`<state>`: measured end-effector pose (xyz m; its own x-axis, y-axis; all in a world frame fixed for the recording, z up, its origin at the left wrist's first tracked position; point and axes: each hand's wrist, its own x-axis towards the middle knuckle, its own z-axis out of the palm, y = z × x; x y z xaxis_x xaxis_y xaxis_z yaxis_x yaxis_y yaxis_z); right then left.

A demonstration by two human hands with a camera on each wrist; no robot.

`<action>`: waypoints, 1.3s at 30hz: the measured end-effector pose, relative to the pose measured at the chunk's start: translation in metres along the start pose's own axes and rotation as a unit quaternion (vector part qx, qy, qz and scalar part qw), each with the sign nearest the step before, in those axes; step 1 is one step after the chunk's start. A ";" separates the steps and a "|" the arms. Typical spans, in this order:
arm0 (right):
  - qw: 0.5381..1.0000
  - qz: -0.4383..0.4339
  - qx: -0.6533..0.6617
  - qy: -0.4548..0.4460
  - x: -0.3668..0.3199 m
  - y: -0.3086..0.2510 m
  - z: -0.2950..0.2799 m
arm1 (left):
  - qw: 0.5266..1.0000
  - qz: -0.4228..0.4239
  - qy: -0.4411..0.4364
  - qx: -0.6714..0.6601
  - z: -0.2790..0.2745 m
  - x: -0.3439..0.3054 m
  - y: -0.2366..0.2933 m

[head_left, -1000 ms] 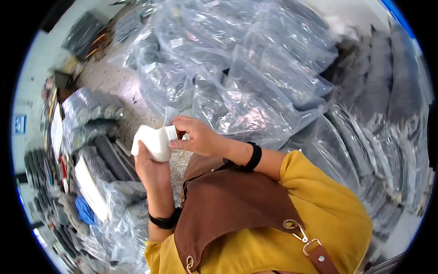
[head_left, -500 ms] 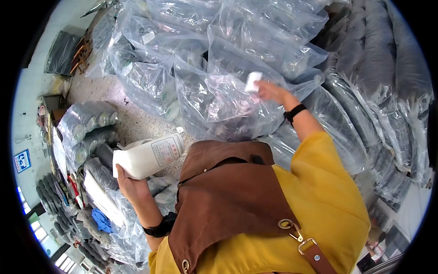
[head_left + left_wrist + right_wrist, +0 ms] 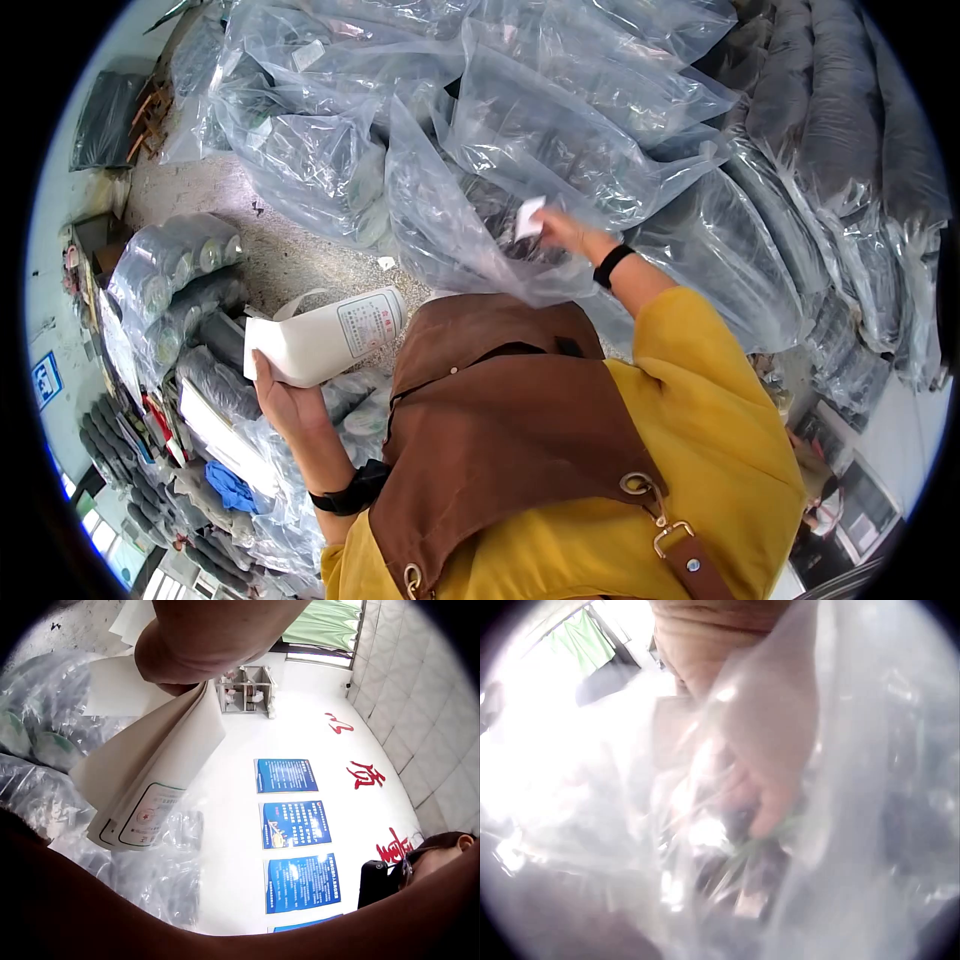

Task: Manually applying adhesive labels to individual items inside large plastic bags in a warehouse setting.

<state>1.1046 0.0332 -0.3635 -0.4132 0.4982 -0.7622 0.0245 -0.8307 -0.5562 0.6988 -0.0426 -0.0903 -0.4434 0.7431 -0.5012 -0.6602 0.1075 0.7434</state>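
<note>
Paper sheets, white, printed, stacked and curved, with a bordered panel and red stamp (image 3: 320,340), sit between eight and nine o'clock in the head view. Their near end is in the person's left hand (image 3: 290,405), whose thumb and fingers grip the stack from both sides. Toward two o'clock from the centre, the right hand (image 3: 567,232) pinches a small white rectangular slip (image 3: 530,218) by its edge, over a large crumpled clear plastic bag (image 3: 435,215) with dark contents. In the right wrist view, clear film blurs the fingers; whether they are inside the bag I cannot tell. Each wrist wears a black band. A brown apron (image 3: 500,430) over a mustard-yellow top (image 3: 720,385) fills the area around six o'clock. At nine o'clock are plastic-wrapped rounded bundles (image 3: 175,270); at two, near the edge, tall dark padded rolls in clear plastic (image 3: 840,130). At eight lies a bright blue cloth (image 3: 230,487). The left wrist view also shows blue rectangular posters (image 3: 296,825) on a white wall.
</note>
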 end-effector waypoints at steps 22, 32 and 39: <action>0.738 -0.569 -0.248 0.265 -0.102 -0.178 0.239 | 0.967 -0.135 -0.205 -0.063 0.089 0.081 -0.003; 0.805 -0.415 -0.350 0.238 -0.156 -0.199 0.220 | 0.960 0.046 -0.272 0.047 0.136 0.033 -0.040; 0.919 -0.384 -0.066 0.070 -0.151 -0.192 0.218 | 0.925 0.242 -0.235 0.173 0.162 -0.005 -0.058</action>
<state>0.9637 0.0630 -0.0697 -0.2343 0.9590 -0.1593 -0.1109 -0.1891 -0.9757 0.8372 0.0541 -0.0588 -0.2694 0.9561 0.1151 -0.1830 -0.1681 0.9686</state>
